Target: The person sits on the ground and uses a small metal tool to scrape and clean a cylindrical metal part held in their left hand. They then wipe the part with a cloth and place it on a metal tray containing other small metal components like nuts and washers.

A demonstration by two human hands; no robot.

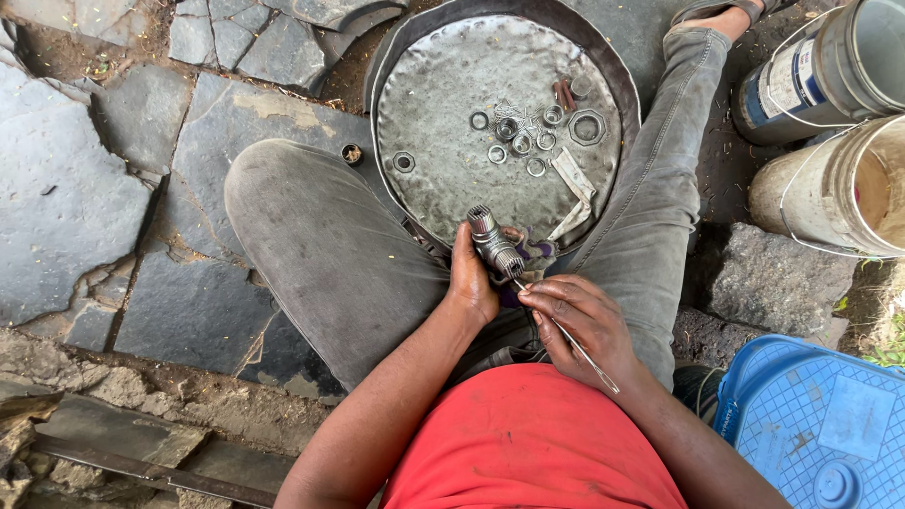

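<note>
View from the head camera, looking down on a seated person's lap. The left hand [471,281] is clenched around the lower end of a short, ribbed grey metal shaft with a splined tip [494,243]; the shaft's long axis runs from the palm up and to the left, its splined end free and pointing toward the round dented grey metal pan [429,104] lying on the ground between the knees. The right hand [584,320] pinches a thin, straight metal rod [568,333] between thumb and fingertips; the rod lies diagonally, its upper-left end meeting the shaft's base just beside the left thumb, its lower-right end projecting past the wrist. The two axes thus meet at the shaft's lower end, the rod approaching from the lower right. The right hand is the nearer to that contact point. In the pan, well apart from both hands, lie scattered steel washers and rings [518,141], a large hexagonal nut [586,126] and a folded strip of pale cloth [573,184]. Two pale plastic buckets [839,179] and a blue plastic crate [811,424] stand to the person's right.
</note>
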